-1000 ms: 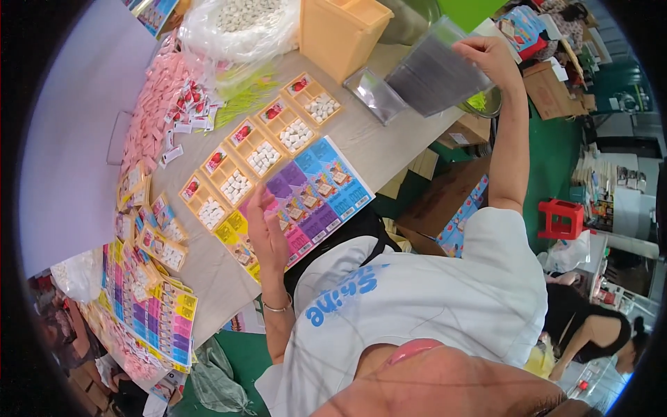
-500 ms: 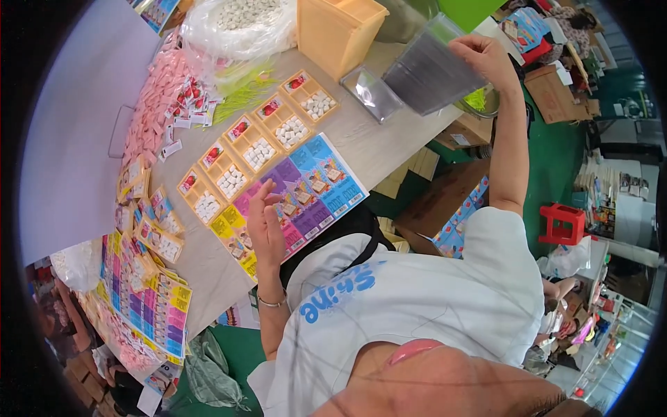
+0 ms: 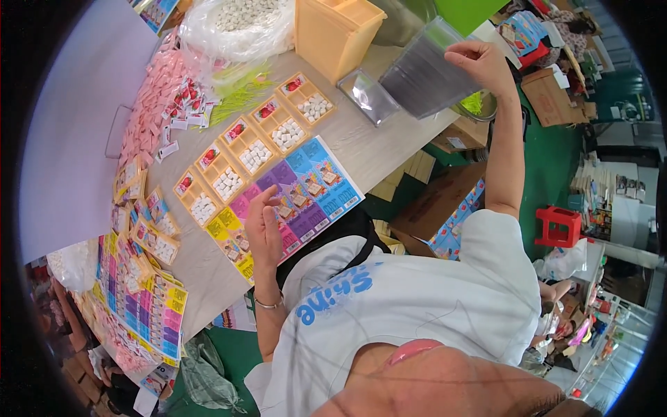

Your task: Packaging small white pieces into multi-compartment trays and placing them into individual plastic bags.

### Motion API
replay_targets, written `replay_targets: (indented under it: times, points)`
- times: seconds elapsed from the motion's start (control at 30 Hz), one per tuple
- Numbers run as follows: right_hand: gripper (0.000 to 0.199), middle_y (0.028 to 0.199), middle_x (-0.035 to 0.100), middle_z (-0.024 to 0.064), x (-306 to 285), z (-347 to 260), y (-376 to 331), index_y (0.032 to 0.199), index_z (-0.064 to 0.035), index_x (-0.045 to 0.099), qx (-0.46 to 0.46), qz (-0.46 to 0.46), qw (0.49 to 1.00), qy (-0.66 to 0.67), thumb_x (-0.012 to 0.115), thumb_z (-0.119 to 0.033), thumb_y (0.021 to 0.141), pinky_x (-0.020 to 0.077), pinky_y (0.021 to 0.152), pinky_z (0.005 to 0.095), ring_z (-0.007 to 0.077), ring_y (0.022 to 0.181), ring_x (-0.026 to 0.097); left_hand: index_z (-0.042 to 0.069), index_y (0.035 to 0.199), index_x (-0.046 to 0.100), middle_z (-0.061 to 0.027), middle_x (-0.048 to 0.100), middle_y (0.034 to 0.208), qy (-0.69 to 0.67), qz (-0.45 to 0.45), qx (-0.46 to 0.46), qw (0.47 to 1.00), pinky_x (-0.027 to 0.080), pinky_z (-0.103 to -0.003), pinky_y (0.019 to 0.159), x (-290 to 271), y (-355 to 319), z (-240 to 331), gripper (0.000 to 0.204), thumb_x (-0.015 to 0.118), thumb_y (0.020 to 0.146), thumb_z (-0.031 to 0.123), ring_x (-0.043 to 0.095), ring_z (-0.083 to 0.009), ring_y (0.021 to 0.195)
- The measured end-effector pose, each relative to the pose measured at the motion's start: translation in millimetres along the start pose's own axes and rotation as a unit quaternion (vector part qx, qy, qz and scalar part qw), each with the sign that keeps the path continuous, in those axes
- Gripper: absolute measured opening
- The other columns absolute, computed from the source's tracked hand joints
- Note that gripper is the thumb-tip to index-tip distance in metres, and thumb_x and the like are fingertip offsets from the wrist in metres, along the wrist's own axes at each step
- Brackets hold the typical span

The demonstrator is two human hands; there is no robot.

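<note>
We count: hands, two (left (image 3: 264, 226), right (image 3: 479, 64)) | filled yellow trays in the row (image 3: 251, 149), five | orange bin (image 3: 335, 31), one | red stool (image 3: 559, 226), one.

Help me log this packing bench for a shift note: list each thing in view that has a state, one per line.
left hand: open, fingers resting on the colourful card sheet, holding nothing
right hand: raised, gripping the stack of clear trays
stack of clear trays: lifted off the table, tilted
row of orange trays: filled with white pieces
orange bin: upright, open-topped
clear bag of white pieces: open
</note>
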State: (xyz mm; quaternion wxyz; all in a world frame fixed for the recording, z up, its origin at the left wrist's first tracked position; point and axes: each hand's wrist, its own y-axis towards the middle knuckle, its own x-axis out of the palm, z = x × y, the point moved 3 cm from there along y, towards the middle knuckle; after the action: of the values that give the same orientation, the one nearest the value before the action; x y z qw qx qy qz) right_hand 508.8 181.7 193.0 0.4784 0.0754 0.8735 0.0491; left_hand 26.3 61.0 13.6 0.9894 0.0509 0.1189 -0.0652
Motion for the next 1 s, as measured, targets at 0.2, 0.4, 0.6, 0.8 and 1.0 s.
replay_targets:
  times: [0.2,0.4,0.6,0.8,1.0]
  points:
    - [0.021,0.074,0.065,-0.0073,0,13,3,0.098,-0.0041,0.078,0.037,0.014,0.997,0.068,0.074,-0.024,0.093,0.0395,0.057,0.0226,0.0025,0.065,0.05,-0.001,0.127,0.063,-0.0136,0.067,0.113,-0.002,0.002,0.0,1.0,0.049,-0.034,0.089,-1,-1,-1,0.046,0.043,0.109,0.036,0.064,-0.0213,0.102]
    - [0.018,0.076,0.064,-0.0028,-9,-25,-10,0.098,-0.0034,0.073,-0.177,0.35,0.905,-0.167,0.066,-0.02,0.099,0.0398,0.057,0.022,0.0062,0.064,0.054,-0.001,0.127,0.064,-0.0138,0.067,0.113,0.002,0.001,-0.036,0.999,0.049,-0.034,0.092,-10,0,4,0.036,0.051,0.107,0.025,0.065,-0.0225,0.104]
    - [0.017,0.085,0.057,0.0016,63,-118,-63,0.096,-0.0036,0.056,-0.24,0.156,0.873,0.396,0.05,-0.015,0.107,0.0383,0.057,0.0223,0.0073,0.065,0.044,0.003,0.133,0.061,-0.0127,0.063,0.128,-0.22,0.005,-0.035,0.975,0.052,-0.033,0.095,28,37,31,0.039,0.065,0.095,0.006,0.063,-0.0208,0.113]
    - [0.012,0.073,0.048,-0.0065,233,-114,-67,0.098,-0.0066,0.056,-0.018,-0.014,0.91,0.413,0.053,-0.014,0.106,0.0323,0.053,0.0182,0.0006,0.061,0.041,0.002,0.131,0.061,-0.0109,0.066,0.124,-0.314,-0.034,-0.143,0.938,0.054,-0.029,0.086,62,88,15,0.035,0.064,0.098,0.012,0.067,-0.0156,0.102]
    - [0.013,0.069,0.051,-0.0056,298,-99,-62,0.097,-0.005,0.058,0.087,-0.039,0.863,0.496,0.055,-0.015,0.105,0.0348,0.05,0.0193,0.0007,0.058,0.045,0.003,0.129,0.061,-0.0108,0.071,0.11,-0.316,0.018,-0.203,0.927,0.055,-0.029,0.08,59,97,-10,0.04,0.049,0.107,0.035,0.07,-0.0156,0.092]
